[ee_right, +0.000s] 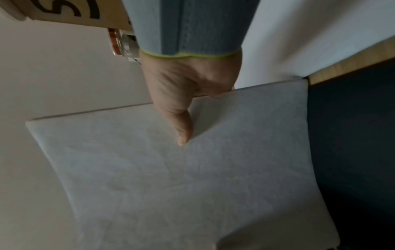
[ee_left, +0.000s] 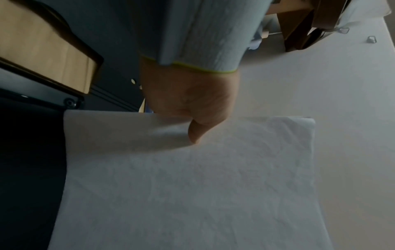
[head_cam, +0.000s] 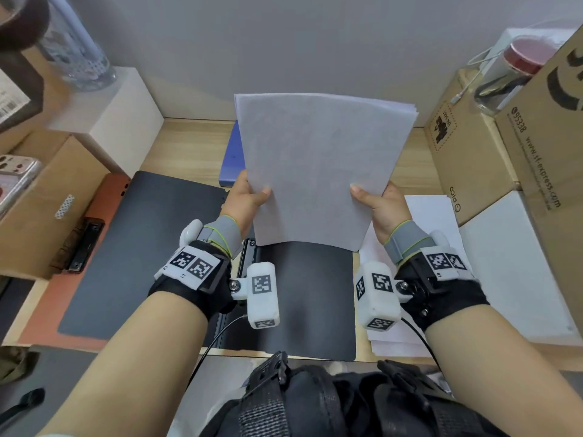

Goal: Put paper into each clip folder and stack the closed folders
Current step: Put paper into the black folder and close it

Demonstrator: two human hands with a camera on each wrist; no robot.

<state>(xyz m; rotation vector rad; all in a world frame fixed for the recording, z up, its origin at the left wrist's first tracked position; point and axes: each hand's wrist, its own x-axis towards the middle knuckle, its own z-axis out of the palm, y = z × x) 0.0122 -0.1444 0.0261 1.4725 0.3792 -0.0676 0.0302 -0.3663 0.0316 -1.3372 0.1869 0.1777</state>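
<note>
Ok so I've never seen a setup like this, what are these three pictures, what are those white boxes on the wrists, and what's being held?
No machine here: a person works at a desk with bare hands. The big picture comes from a camera on their head, looking down. The other two come from cameras strapped to each wrist, the white boxes with black-and-white squares, looking along the hand.

The left hand and the right hand each pinch a side edge of a sheaf of paper, thumbs on top, holding it up above an open black folder on the wooden desk. More loose paper lies to the right, a blue folder behind, and cardboard boxes stand at both sides.
</note>
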